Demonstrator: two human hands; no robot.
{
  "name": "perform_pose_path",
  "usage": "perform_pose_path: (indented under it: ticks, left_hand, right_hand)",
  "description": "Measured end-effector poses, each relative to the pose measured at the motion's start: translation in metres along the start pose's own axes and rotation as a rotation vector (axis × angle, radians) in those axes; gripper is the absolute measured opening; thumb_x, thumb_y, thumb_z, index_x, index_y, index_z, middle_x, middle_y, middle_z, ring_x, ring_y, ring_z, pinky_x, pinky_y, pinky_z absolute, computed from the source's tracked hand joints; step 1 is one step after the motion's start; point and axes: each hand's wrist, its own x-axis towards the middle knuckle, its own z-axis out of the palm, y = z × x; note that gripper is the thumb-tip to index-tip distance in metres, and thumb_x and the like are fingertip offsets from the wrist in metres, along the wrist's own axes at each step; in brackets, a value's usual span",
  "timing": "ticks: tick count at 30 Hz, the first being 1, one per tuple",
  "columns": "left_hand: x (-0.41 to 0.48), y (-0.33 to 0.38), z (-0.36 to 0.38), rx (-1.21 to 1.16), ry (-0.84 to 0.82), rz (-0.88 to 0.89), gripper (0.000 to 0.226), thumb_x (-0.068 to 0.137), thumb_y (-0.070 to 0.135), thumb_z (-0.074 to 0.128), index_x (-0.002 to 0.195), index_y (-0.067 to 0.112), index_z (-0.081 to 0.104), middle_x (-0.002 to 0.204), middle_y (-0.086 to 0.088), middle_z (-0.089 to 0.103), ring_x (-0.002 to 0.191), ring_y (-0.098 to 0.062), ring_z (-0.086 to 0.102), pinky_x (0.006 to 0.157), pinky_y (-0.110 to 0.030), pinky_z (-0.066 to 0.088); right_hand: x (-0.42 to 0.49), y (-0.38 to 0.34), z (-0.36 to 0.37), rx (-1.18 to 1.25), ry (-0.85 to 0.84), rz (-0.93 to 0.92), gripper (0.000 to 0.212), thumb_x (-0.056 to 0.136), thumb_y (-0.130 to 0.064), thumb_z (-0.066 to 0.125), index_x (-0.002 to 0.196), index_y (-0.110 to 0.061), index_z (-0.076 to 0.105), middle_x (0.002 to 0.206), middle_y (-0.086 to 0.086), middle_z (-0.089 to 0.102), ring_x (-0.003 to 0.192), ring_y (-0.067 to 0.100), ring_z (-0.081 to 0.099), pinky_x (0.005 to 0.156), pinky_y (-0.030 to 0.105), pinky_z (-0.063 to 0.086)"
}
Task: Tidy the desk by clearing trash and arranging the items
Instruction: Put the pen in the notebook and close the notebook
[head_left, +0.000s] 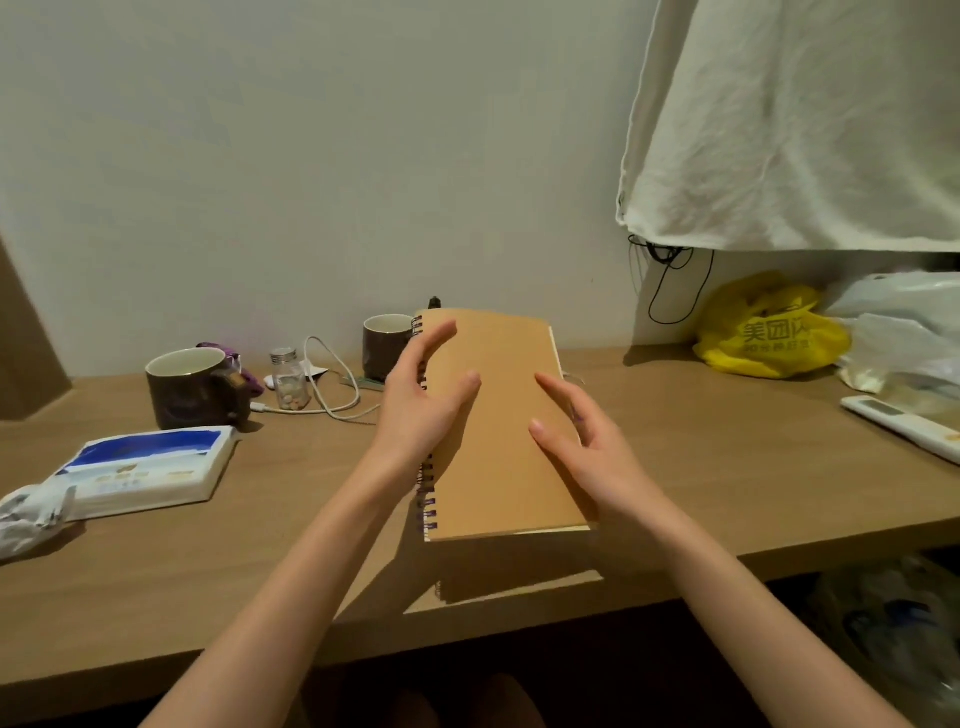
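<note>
A brown spiral-bound notebook (498, 441) with purple rings hangs closed a little above the wooden desk (727, 467), casting a shadow below it. My left hand (415, 410) holds its spiral edge, with thumb and forefinger lying on the cover. My right hand (587, 452) holds the opposite edge, thumb and forefinger on the cover and the other fingers curled at the side. A crumpled white wrapper (31, 514) lies at the desk's far left.
On the left are a blue-and-white tissue pack (150, 467), a dark mug (187, 389), a small pill bottle (288, 382) and a white cable (332, 400). A second mug (384, 343) stands behind the notebook. At right are a yellow bag (769, 332), a white plastic bag (904, 322) and a remote (904, 426).
</note>
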Motion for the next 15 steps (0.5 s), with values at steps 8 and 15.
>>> perform_pose_path:
  ticks: [8,15]
  left_hand:
    - [0.049,-0.015,0.073,0.035,-0.192,-0.075,0.052,0.098,0.043,0.036,0.145,0.025,0.030,0.147,0.004,0.038,0.134,-0.012,0.037,0.106,-0.029,0.032]
    - [0.049,-0.075,0.103,0.777,-0.354,0.125,0.056,0.092,0.054,0.039,0.144,0.035,0.030,0.152,0.002,0.030,0.142,-0.019,0.020,0.116,-0.046,0.020]
  right_hand:
    - [0.038,0.013,-0.085,0.137,0.335,0.037,0.045,0.090,-0.008,0.063,0.132,-0.021,0.054,0.132,0.003,0.058,0.122,0.019,0.055,0.100,0.044,0.049]
    - [0.073,0.077,-0.145,-0.074,0.526,0.231,0.040,0.090,-0.021,0.064,0.130,-0.017,0.057,0.134,0.007,0.054,0.119,0.024,0.052,0.099,0.045,0.048]
